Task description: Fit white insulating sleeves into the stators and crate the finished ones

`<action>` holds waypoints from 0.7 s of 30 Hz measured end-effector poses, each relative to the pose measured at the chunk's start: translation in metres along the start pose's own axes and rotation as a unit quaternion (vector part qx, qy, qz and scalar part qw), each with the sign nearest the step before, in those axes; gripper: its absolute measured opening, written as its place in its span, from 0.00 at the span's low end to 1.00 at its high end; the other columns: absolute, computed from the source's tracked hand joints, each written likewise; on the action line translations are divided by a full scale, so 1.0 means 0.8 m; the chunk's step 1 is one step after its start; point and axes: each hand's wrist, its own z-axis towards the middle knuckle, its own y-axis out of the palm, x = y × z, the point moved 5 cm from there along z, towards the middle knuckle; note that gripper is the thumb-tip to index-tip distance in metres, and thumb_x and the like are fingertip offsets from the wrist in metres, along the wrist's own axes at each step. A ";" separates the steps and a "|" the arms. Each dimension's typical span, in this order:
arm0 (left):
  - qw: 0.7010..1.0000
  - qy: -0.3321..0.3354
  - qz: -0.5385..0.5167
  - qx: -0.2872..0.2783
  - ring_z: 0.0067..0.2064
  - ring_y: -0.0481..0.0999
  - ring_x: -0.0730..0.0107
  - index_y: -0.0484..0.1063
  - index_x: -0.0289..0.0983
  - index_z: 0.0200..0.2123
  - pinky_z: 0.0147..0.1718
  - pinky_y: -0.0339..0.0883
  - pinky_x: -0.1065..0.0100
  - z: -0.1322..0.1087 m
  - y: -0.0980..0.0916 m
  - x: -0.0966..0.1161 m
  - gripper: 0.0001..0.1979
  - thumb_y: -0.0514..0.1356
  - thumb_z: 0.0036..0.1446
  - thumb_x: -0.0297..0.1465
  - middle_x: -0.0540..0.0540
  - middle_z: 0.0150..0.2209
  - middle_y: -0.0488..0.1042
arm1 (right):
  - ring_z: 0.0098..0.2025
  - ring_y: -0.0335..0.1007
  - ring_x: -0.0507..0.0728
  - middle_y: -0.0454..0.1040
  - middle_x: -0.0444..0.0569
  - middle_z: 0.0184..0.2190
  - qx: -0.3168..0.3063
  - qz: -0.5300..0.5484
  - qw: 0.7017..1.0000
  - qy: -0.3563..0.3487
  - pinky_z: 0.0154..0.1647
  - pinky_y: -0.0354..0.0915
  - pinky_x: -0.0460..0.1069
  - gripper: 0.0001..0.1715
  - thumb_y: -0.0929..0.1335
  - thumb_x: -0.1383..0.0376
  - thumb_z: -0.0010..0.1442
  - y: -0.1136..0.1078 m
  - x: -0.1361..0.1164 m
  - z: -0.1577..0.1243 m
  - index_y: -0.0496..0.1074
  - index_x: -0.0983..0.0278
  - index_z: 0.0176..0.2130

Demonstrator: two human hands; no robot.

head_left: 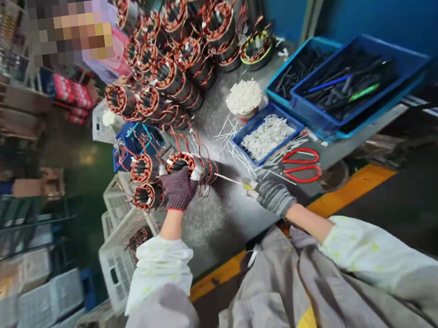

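My left hand (pixel 180 188), in a dark purple knit glove, is closed on the near rim of a copper-wound motor stator (pixel 208 170) lying on its side. White wrapping shows at its thumb and fingertips, and the glove hides part of the windings. In a grey striped glove, my right hand (pixel 273 195) pinches a thin white stick (pixel 226 178) whose far end points at the stator. Something yellow shows at those fingertips. Two smaller stators (pixel 142 168) lie just left of my left hand. Red-handled scissors (pixel 301 165) rest beyond my right hand.
Many stacked stators (pixel 168 77) fill the table's far side. A blue tray (pixel 236 143) of white pieces, a heaped bowl (pixel 245 99) and blue bins (pixel 410 63) of black strips stand right. White crates (pixel 114 256) are at left. Another person's pink-clad part (pixel 122 48) shows beyond.
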 end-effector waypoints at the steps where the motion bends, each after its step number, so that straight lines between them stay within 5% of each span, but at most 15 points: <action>1: 1.000 0.000 -0.005 0.011 0.52 0.79 0.49 0.77 0.40 0.33 0.69 0.45 0.46 -0.001 0.002 0.000 0.26 0.45 0.67 0.48 0.41 0.36 0.83 | 0.47 0.78 0.63 0.78 0.63 0.53 0.002 -0.010 1.000 0.009 0.43 0.67 0.52 0.33 0.54 0.55 0.75 0.002 0.004 -0.001 0.60 0.62 0.71; 7: 0.997 -0.008 -0.054 0.055 0.58 0.76 0.48 0.76 0.41 0.31 0.70 0.43 0.46 -0.003 0.002 0.004 0.24 0.48 0.66 0.48 0.41 0.37 0.83 | 0.48 0.75 0.63 0.75 0.62 0.55 0.019 -0.077 0.997 -0.025 0.42 0.64 0.53 0.32 0.53 0.56 0.75 -0.010 0.003 -0.005 0.55 0.57 0.73; 16: 0.994 -0.021 -0.091 0.057 0.57 0.77 0.49 0.76 0.40 0.31 0.71 0.43 0.46 -0.004 0.002 0.005 0.25 0.48 0.66 0.49 0.41 0.35 0.83 | 0.50 0.73 0.66 0.76 0.64 0.52 0.025 -0.090 0.993 -0.071 0.47 0.66 0.57 0.31 0.54 0.64 0.74 -0.006 -0.006 0.013 0.57 0.63 0.72; 21: 0.994 -0.022 -0.088 0.066 0.55 0.78 0.49 0.76 0.39 0.30 0.70 0.44 0.44 0.000 0.003 0.006 0.26 0.45 0.69 0.46 0.40 0.35 0.82 | 0.53 0.72 0.65 0.74 0.63 0.55 0.032 0.122 0.992 -0.002 0.54 0.68 0.60 0.27 0.60 0.60 0.73 -0.001 -0.003 0.015 0.66 0.64 0.67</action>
